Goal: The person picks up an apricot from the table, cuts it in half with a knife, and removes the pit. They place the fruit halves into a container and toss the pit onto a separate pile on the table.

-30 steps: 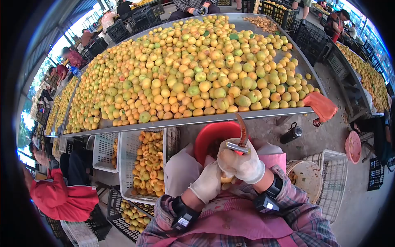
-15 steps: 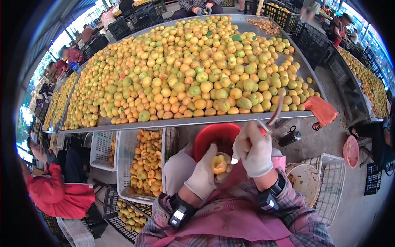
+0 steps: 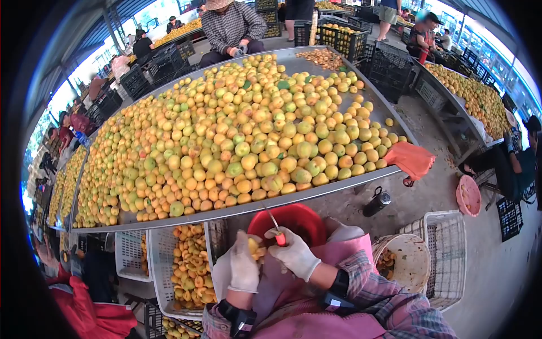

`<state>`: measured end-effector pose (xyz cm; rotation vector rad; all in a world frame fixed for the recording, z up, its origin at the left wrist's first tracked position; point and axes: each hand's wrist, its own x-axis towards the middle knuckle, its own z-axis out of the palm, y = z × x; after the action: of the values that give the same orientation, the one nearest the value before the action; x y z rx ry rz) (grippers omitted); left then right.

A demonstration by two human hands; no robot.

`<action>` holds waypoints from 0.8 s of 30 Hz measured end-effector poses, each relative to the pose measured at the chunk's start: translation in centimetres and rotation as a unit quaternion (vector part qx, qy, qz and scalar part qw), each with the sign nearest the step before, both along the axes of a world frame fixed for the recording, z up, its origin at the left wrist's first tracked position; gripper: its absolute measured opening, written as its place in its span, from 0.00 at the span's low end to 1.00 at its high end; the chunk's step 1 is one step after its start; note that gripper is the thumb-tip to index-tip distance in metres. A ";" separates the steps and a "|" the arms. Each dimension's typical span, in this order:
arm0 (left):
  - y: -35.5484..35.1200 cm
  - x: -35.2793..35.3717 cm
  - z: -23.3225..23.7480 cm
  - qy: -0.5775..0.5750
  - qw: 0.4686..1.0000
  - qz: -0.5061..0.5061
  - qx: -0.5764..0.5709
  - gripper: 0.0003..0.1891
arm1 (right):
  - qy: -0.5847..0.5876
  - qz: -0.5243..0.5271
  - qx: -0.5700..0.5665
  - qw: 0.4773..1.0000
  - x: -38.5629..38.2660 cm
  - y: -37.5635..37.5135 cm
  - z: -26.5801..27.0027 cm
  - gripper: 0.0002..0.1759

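My left hand (image 3: 241,268), in a white glove, is closed around an apricot (image 3: 257,247) in front of my lap. The fruit is partly hidden by the fingers. Just to the right, my gloved right hand (image 3: 296,255) grips a small knife (image 3: 280,238) with a red handle; its thin metal blade points up and away from me. Both hands are near the rim of a red bucket (image 3: 309,212), whose inside is mostly covered by my hands. Beyond them, whole apricots (image 3: 214,152) are heaped on a metal-edged table (image 3: 186,221).
At left, a white crate (image 3: 164,277) holds apricot halves. On the right are a pale bucket (image 3: 415,257), a white crate (image 3: 451,248), a black bottle (image 3: 377,202) and an orange bag (image 3: 409,161). A person in a checked shirt (image 3: 228,28) sits across the table.
The view has tilted up, showing more of the far side. My hands have moved left and the left has turned, covering more of the apricot. The knife now points up and slightly left.
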<state>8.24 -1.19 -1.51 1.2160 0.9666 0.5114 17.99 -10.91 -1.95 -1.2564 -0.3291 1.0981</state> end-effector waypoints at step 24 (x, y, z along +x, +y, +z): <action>10.0 -10.1 -5.2 0.030 0.974 0.222 0.017 0.19 | -0.091 -0.097 -0.124 0.983 7.7 -1.1 1.0 0.13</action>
<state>-1.87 8.80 -6.68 1.0485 1.2953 0.8497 25.66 -12.05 -0.97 -1.5811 -0.2069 0.8774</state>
